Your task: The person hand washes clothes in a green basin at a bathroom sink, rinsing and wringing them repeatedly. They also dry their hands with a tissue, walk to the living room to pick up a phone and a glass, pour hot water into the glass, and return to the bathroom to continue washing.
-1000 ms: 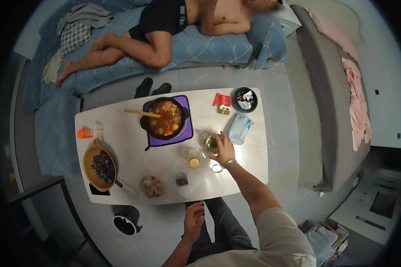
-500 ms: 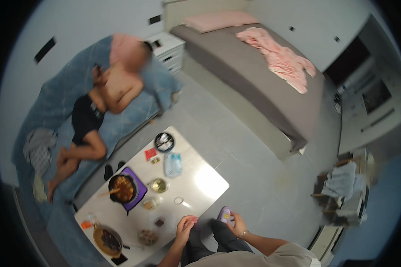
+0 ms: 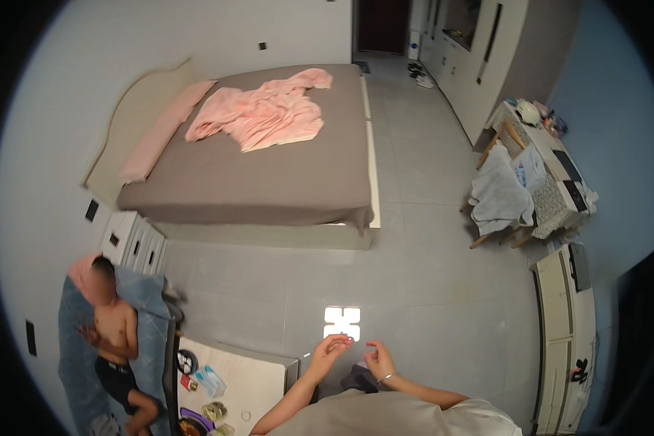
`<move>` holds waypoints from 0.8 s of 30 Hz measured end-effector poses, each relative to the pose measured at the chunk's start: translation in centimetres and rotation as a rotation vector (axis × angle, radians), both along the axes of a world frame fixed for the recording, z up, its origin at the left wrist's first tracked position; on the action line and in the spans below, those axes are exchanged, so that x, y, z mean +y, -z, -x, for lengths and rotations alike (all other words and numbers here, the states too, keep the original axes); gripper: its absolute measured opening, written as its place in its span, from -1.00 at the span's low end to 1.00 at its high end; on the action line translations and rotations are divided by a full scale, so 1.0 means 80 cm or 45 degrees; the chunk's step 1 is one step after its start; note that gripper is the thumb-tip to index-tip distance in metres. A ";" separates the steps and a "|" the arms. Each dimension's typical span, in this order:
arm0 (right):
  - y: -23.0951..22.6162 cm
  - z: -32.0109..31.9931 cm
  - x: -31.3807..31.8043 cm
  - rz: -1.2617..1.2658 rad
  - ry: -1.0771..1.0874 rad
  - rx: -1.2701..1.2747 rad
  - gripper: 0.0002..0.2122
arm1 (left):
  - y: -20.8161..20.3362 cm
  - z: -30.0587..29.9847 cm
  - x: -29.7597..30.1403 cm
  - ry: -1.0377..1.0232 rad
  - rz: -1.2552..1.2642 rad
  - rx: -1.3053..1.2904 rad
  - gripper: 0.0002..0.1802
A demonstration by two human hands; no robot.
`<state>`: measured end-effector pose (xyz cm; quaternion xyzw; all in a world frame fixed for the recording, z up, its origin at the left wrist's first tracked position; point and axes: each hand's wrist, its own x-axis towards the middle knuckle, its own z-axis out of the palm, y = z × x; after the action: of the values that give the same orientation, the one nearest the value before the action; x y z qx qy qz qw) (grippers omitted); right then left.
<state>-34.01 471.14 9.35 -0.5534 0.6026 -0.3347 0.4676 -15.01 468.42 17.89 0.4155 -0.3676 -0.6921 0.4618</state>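
Observation:
Over the floor in front of my body, my left hand (image 3: 331, 349) has its fingers drawn together, and anything between the fingertips is too small to make out. Just to its right, my right hand (image 3: 380, 361) is loosely bent with thumb and forefinger apart and nothing visible in it. A bracelet (image 3: 387, 376) circles the right wrist. The hands are apart from each other and touch no furniture. Nearest to the left forearm is the pale low table (image 3: 265, 378). On it are a blue-and-white tissue pack (image 3: 211, 381), a red packet (image 3: 188, 383) and a glass of pale liquid (image 3: 214, 412).
Another person (image 3: 116, 330) reclines on the blue sofa (image 3: 73, 349) at left. A bed (image 3: 269, 189) with a pink blanket (image 3: 269, 112) lies ahead. At right stand a towel-draped chair (image 3: 500, 190), a cluttered desk (image 3: 552, 156) and a cream cabinet (image 3: 557, 320). Grey tiled floor (image 3: 429, 291) runs between.
The view has swung right: table and sofa now lie at lower left, and more of the bed and desk shows. My hands have come closer together and now show over the floor.

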 end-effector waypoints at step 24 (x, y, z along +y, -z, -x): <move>-0.103 0.273 -0.841 0.265 0.246 0.039 -0.91 | -0.005 0.277 -0.890 0.432 0.051 -0.073 -0.80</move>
<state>-55.85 403.82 17.57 -0.5434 0.6223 -0.4303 0.3638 -37.17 397.23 18.27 0.3577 -0.4593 -0.7405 0.3358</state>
